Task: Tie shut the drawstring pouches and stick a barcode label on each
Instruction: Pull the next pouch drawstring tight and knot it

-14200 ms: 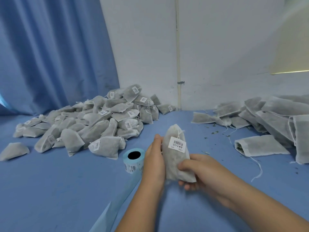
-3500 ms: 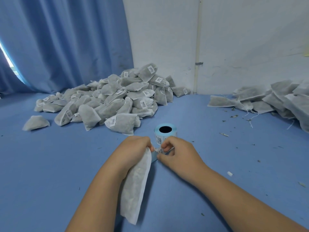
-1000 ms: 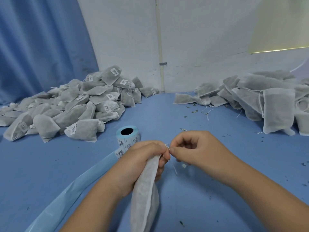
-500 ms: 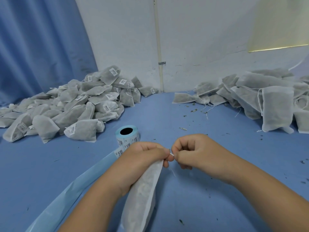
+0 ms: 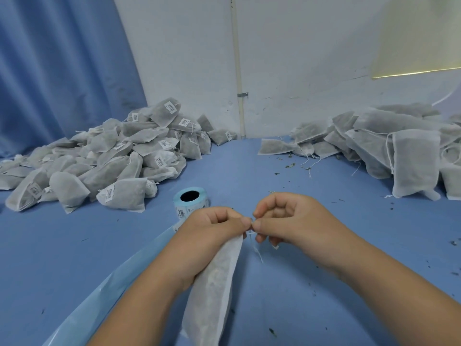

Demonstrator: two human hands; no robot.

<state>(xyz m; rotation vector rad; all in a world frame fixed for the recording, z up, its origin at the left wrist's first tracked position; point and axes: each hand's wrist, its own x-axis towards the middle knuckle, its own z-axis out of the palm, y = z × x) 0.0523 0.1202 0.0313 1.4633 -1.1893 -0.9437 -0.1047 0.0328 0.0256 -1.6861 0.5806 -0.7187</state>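
A white mesh pouch (image 5: 214, 290) filled with dried herbs hangs down from my left hand (image 5: 212, 236), which grips its gathered neck. My right hand (image 5: 289, 221) pinches the thin white drawstring (image 5: 257, 250) right at the neck, fingertips touching those of the left hand; loose string ends dangle below. Just behind my left hand stands the blue roll of barcode labels (image 5: 190, 201), and its bare backing strip (image 5: 109, 288) trails toward the lower left. I see no label on the pouch.
A heap of tied, labelled pouches (image 5: 124, 158) lies at the back left. A pile of open, unlabelled pouches (image 5: 389, 151) lies at the back right. Herb crumbs dot the blue table (image 5: 324, 196). Blue curtain and white wall stand behind.
Over the last second my hands stayed together at the pouch's neck, working the string. The pouch still hangs from my left hand; the view barely shifted.
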